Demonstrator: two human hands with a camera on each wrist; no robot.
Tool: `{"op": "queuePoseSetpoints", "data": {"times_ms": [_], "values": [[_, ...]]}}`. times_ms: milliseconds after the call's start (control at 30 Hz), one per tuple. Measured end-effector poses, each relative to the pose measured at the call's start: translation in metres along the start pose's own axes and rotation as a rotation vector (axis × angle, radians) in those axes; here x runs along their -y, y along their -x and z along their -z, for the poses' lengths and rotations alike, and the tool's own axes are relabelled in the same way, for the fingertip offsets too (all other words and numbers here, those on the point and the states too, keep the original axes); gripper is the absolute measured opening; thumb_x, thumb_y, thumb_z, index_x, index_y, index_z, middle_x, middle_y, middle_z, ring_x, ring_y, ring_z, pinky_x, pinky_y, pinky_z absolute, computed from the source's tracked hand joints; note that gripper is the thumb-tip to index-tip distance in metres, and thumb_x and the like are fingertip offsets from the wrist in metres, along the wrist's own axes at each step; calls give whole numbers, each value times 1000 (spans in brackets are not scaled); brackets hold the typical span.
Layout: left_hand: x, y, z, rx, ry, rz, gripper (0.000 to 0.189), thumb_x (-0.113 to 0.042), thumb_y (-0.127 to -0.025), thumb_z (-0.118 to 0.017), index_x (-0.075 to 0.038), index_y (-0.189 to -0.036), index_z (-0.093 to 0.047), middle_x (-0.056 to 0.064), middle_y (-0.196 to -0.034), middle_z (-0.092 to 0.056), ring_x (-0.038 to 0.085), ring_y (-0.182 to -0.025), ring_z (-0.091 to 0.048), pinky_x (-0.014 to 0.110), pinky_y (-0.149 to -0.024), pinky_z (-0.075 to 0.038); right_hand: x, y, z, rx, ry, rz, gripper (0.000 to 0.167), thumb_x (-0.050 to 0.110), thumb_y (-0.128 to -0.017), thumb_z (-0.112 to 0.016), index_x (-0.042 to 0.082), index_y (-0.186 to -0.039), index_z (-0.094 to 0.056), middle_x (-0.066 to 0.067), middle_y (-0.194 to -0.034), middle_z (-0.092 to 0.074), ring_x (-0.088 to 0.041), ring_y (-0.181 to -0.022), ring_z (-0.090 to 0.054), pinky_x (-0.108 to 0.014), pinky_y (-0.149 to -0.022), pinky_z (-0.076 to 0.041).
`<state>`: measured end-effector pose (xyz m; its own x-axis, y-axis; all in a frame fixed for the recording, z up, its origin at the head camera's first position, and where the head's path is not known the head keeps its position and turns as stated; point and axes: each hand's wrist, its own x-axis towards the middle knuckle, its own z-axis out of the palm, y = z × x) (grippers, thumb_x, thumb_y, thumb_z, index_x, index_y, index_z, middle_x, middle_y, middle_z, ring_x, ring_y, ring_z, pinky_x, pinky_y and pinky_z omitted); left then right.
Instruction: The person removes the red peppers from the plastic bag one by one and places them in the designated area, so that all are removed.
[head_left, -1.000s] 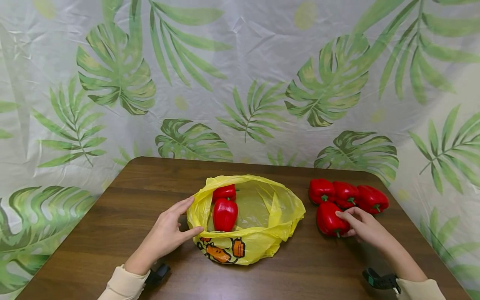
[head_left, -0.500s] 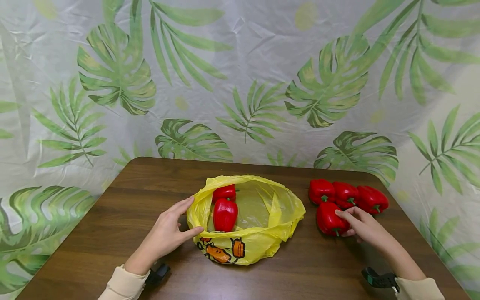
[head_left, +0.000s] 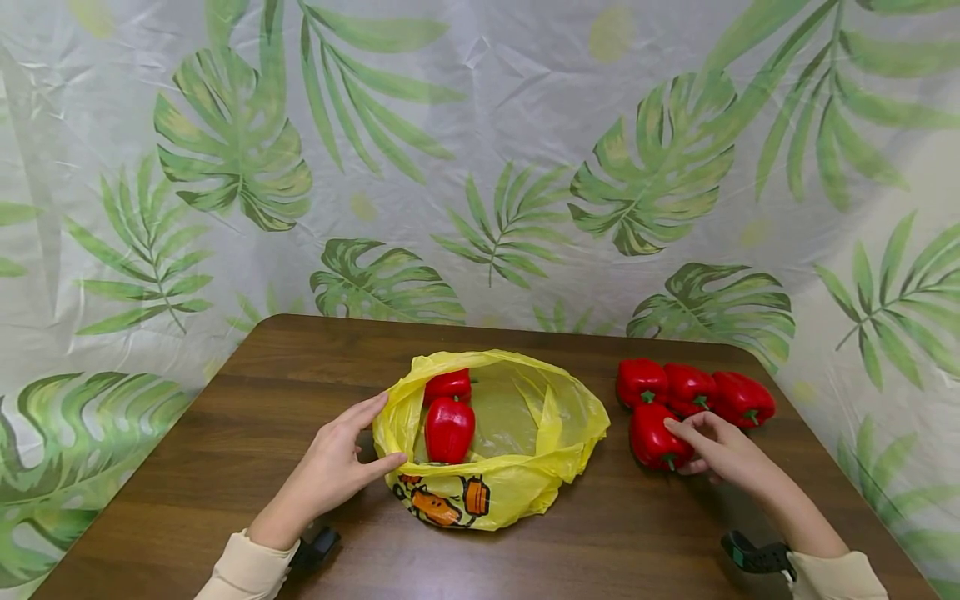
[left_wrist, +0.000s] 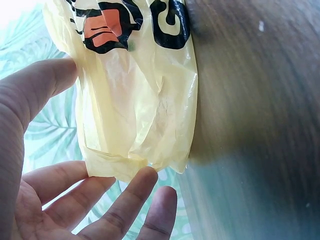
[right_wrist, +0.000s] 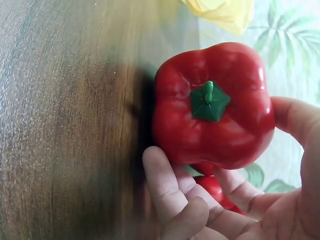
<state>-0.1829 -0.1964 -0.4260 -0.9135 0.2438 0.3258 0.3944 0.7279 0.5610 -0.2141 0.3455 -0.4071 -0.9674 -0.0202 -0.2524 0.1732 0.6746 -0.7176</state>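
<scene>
My left hand [head_left: 330, 462] spreads its thumb and fingers along the left side of a yellow plastic bag [head_left: 517, 487], touching its rim and outer wall. The bag stands with its mouth wide; a red bell pepper [head_left: 449, 430] lies inside, with another red bell pepper [head_left: 447, 386] partly hidden behind it. To the right, my right hand [head_left: 723, 450] grips a third red bell pepper [head_left: 656, 437] between thumb and fingers. Its green stem [right_wrist: 210, 101] faces the right wrist camera. I cannot tell whether this pepper is clear of the table.
Behind the gripped pepper, several red bell peppers [head_left: 688, 389] sit in a row near the right edge of the brown wooden table [head_left: 300, 375]. A leaf-patterned curtain [head_left: 525, 125] hangs along the back.
My right hand and the bell pepper it grips have shifted very slightly left and up in the head view. The left hand and the bag have barely moved.
</scene>
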Motion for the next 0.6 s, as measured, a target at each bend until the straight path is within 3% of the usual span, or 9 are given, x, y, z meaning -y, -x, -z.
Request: {"op": "queuePoseSetpoints", "data": {"times_ms": [333,600], "values": [[0,0,0,5,-7,6,86,-33,-88,-91,-4,-159,-52,19,-160,-55,37,-129,-67,33,-77,-64,3,2,1,20,18,24,65,56,-111,-50,-5,-134,-49,-17,-123,-72,-24,-90,-82,-32,-59,-52],[0,0,0,1,-5,0,86,-33,-88,-91,-4,-159,-52,19,-160,-56,35,-127,-68,29,-75,-61,4,2,4,32,49,25,69,58,-111,-48,-6,-137,-48,-22,-129,-70,-24,-91,-82,-33,-62,-54]]}}
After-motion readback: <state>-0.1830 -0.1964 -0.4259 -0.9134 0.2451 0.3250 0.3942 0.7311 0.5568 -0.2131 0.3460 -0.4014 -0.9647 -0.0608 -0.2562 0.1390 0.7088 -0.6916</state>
